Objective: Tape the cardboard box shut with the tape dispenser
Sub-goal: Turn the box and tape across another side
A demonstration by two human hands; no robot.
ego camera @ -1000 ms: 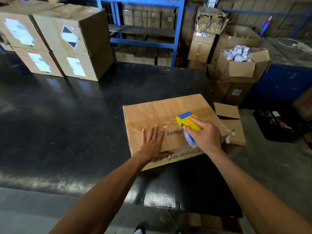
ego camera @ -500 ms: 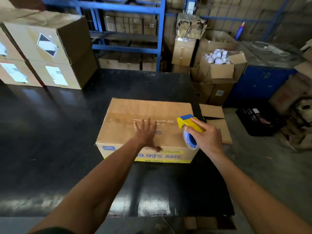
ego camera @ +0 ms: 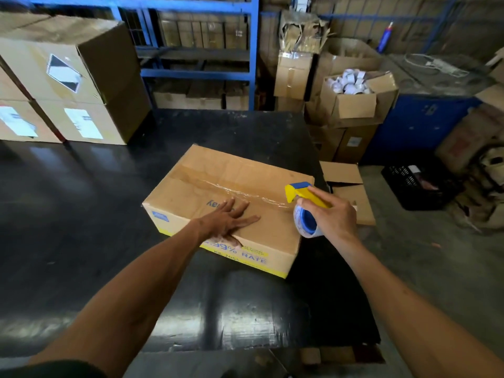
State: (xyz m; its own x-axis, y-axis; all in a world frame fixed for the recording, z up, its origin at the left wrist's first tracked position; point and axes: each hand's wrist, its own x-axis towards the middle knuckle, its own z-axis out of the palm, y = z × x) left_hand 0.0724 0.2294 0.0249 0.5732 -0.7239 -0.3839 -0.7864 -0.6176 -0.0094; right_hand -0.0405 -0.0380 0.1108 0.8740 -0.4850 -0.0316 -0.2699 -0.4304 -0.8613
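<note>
A closed brown cardboard box (ego camera: 240, 175) with a yellow lower band lies on the black table (ego camera: 81, 214), turned at an angle. A strip of clear tape (ego camera: 245, 190) runs along its top seam. My left hand (ego camera: 229, 216) rests flat on the box top near the front edge, fingers spread. My right hand (ego camera: 334, 218) grips the yellow and blue tape dispenser (ego camera: 304, 196) with its roll of clear tape, held at the box's right end just above the top edge.
Stacked labelled cartons (ego camera: 68, 85) stand on the table's far left. Blue shelving (ego camera: 196, 50) is behind. To the right are an open box of white rolls (ego camera: 351, 96), flat cardboard (ego camera: 346, 186) and a black crate (ego camera: 417, 186) on the floor.
The box has turned under my left hand, its left end swinging toward me. My right hand with the dispenser has stayed at the box's right end.
</note>
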